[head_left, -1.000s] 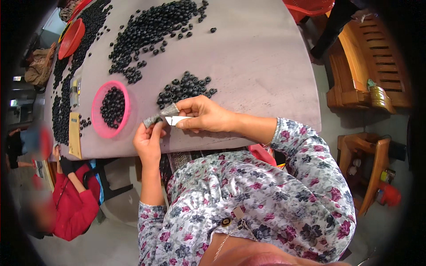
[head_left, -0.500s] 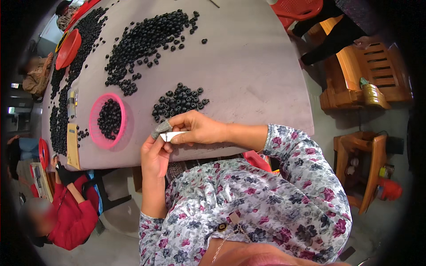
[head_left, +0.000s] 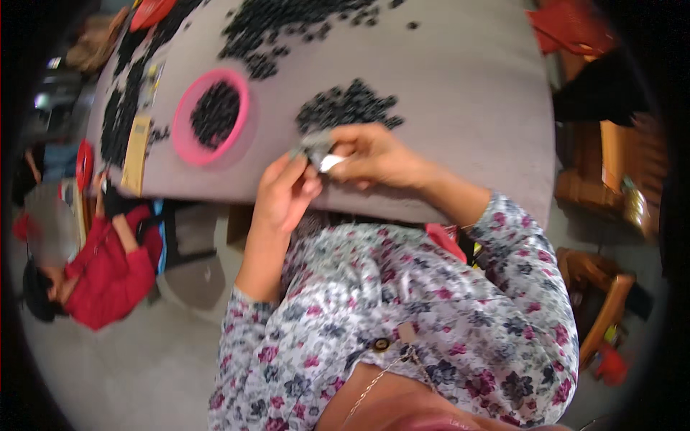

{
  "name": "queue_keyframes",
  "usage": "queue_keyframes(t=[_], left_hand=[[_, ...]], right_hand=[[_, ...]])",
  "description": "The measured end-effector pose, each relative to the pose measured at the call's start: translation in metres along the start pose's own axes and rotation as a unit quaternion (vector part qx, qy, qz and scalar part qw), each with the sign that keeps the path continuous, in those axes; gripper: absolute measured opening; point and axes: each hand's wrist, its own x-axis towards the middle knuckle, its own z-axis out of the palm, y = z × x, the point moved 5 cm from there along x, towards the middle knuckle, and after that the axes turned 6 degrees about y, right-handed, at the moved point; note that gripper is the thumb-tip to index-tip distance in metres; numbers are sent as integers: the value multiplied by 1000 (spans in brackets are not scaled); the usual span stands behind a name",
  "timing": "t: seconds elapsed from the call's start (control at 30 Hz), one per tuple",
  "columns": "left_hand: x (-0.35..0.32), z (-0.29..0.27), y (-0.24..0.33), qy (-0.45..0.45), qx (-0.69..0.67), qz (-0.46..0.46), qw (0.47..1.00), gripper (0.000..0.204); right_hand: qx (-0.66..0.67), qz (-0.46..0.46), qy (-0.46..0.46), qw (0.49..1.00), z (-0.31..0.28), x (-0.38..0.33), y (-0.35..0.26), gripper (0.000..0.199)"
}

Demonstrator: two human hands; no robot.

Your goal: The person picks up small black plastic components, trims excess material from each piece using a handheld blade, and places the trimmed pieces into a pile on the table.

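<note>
Both hands meet just inside the table's near edge, their fingertips close together. My right hand [head_left: 377,156] is closed in a pinch on a small white flat-sided piece [head_left: 331,163], its exact kind blurred. Grey coverings [head_left: 316,144] show at the fingertips where the hands meet. My left hand [head_left: 282,190] is closed too, thumb and fingers pressed together; anything small between them is hidden. Just beyond the hands lies a small heap of round black beads [head_left: 348,106]. To the left stands a pink plastic basket [head_left: 182,147] with more black beads in it.
Larger spreads of black beads [head_left: 287,18] cover the far side of the grey table [head_left: 460,93]. A tan card-like strip [head_left: 136,154] lies left of the basket. A person in red [head_left: 115,269] sits at the left. Wooden furniture [head_left: 611,158] stands on the right.
The view has shifted, so table, heaps and basket appear higher and further right, with more blur. My hands stay together, and the white piece shows less of its length.
</note>
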Motion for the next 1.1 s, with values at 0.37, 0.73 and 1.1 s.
queue_keyframes(t=[0.37,0.73,1.1], left_hand=[[-13,-116,-2,-38,-40,-28,998,23],[-12,-117,-8,-69,-56,-41,995,24],[-9,-120,-1,-61,-29,-36,997,18]], right_hand=[[-32,17,-39,999,49,60,92,35],[-27,18,-48,998,47,60,98,27],[-29,31,-48,998,47,60,91,42]])
